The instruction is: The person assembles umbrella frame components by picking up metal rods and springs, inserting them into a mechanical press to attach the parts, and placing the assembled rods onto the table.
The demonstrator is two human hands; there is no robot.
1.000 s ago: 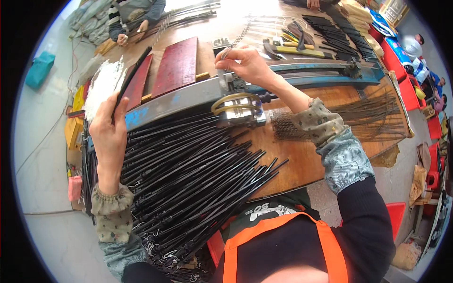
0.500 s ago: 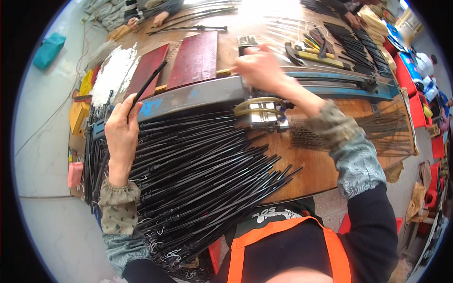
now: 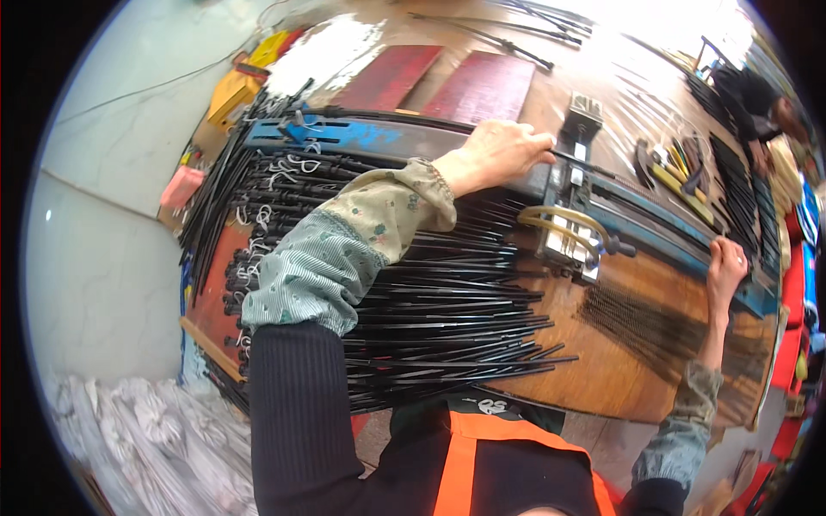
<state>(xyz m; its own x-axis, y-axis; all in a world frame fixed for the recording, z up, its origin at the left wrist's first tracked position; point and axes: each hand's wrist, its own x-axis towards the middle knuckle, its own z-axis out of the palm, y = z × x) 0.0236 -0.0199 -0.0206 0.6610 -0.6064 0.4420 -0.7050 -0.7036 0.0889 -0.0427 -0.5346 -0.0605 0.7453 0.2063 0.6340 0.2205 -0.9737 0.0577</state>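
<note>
My left hand [image 3: 501, 156] is closed around a slim black rod [image 3: 594, 168] above the middle of a long grey and blue metal rail [image 3: 361, 136]. The rod lies along the rail on both sides of my fingers. Beside them stands a metal clamp fixture [image 3: 570, 236] with yellowish hoses, mounted across the rail. Toward the rail's right end, my right hand [image 3: 728, 268] has its fingers pinched together; what they hold, if anything, is too small to make out. Many black rods [image 3: 447, 318], some with white ties, lie piled in front of the rail.
Two dark red boards [image 3: 486, 86] lie behind the rail. Hammers and other hand tools [image 3: 680, 176] rest at the back right. A bundle of thin dark wires [image 3: 641, 322] covers the wooden table near right. A yellow box [image 3: 232, 97] stands far left. Another person leans in at the upper right.
My left hand has gone from the rail's left end to its middle, lowering the black rod onto the rail. My right hand has left the clamp fixture for the rail's right end. The view has turned.
</note>
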